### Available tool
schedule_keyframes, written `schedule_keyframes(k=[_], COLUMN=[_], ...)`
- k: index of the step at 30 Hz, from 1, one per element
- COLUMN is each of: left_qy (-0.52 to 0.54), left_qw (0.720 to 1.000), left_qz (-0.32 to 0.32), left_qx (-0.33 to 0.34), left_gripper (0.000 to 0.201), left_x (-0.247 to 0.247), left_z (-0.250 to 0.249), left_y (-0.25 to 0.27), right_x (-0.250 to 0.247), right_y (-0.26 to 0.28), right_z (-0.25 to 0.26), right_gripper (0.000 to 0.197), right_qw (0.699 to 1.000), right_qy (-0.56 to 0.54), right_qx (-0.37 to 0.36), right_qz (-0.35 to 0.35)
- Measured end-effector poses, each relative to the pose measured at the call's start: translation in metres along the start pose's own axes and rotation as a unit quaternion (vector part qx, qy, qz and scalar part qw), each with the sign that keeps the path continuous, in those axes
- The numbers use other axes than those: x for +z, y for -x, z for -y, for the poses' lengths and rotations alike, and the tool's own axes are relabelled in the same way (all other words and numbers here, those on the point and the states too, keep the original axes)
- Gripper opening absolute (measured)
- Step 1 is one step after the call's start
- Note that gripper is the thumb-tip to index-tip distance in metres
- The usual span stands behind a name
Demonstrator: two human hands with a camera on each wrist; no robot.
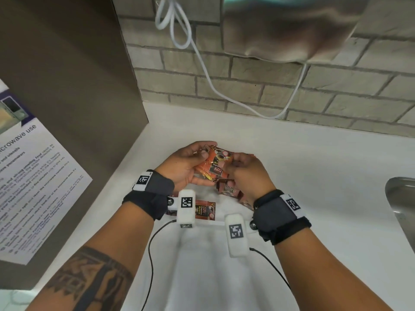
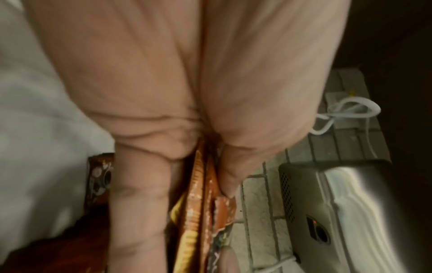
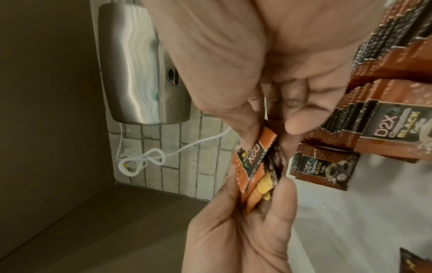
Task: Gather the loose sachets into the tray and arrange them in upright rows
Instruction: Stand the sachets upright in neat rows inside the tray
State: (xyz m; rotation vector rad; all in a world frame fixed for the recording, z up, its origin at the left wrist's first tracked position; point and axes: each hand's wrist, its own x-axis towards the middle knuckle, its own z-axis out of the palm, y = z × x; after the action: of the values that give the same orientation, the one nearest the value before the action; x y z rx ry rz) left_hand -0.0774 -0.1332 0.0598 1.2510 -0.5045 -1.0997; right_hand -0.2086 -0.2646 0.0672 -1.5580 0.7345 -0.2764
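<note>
A small bundle of orange and brown sachets (image 1: 214, 166) sits between a person's two hands, raised just above the white bench (image 1: 314, 167) near its back corner. The left hand (image 1: 186, 163) cups the bundle from the left, fingers curled round the far edge and thumb pressed on top, so its grip is fastened on the sachets. The right hand (image 1: 246, 173) meets it from the right, fingertips pinching the packets' near-right edge; its grip is likewise closed on the same bundle. From the right wrist camera the packets (image 3: 257, 166) show edge-on, fanned slightly, one bearing a "D2X" label.

Just below the hands, more sachets (image 1: 229, 189) lie loose on the bench, and one brown "D2X Black Coffee" sachet (image 1: 205, 209) lies flat nearer the person, partly behind the left wrist camera. The right wrist view shows further packets standing packed in rows (image 3: 385, 77) at its right edge; whether they sit in a tray cannot be told.

Both wrists wear dark straps (image 1: 155, 194) carrying white camera units with black square markers, thin black cables trailing toward the person. A grey brick wall (image 1: 292, 86) backs the bench, with a metal dispenser (image 3: 140, 64) mounted on it and a looped white cord (image 1: 175, 25) hanging beside. A brown panel (image 1: 67, 86) stands to the left with a printed microwave-use notice (image 1: 33, 180) fixed to it. The rim of a steel sink (image 1: 402, 198) shows at the far right.
</note>
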Motion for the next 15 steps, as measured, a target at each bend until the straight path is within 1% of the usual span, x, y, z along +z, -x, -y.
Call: schedule_keyframes(k=[3, 6, 8, 10, 12, 13, 15], left_qy=[-0.06, -0.057, -0.047, -0.037, -0.027, -0.023, -0.015], left_qw=[0.997, 0.993, 0.991, 0.989, 0.989, 0.989, 0.99], left_qz=[-0.052, -0.097, -0.121, -0.134, -0.138, -0.137, -0.132], left_qx=[0.017, 0.036, 0.045, 0.048, 0.048, 0.048, 0.048], left_gripper=[0.03, 0.031, 0.032, 0.032, 0.033, 0.033, 0.034], left_x=[0.004, 0.002, -0.002, -0.008, -0.015, -0.019, -0.025], left_z=[0.0, 0.002, 0.003, 0.004, 0.002, 0.002, 0.001], left_y=[-0.001, -0.005, -0.009, -0.012, -0.015, -0.016, -0.017], right_x=[0.0, 0.0, -0.001, -0.001, -0.002, -0.001, 0.002], right_y=[-0.005, -0.005, -0.007, -0.009, -0.011, -0.011, -0.011], right_z=[-0.006, -0.006, -0.007, -0.008, -0.009, -0.008, -0.008], right_gripper=[0.02, 0.006, 0.002, 0.007, 0.009, 0.011, 0.016], right_qw=[1.0, 0.996, 0.991, 0.99, 0.991, 0.992, 0.989], right_qy=[-0.02, -0.087, -0.129, -0.127, -0.098, -0.095, -0.123], right_qx=[0.022, 0.035, 0.032, 0.011, -0.015, -0.027, -0.038], right_qz=[-0.009, -0.001, -0.019, -0.062, -0.087, -0.084, -0.069])
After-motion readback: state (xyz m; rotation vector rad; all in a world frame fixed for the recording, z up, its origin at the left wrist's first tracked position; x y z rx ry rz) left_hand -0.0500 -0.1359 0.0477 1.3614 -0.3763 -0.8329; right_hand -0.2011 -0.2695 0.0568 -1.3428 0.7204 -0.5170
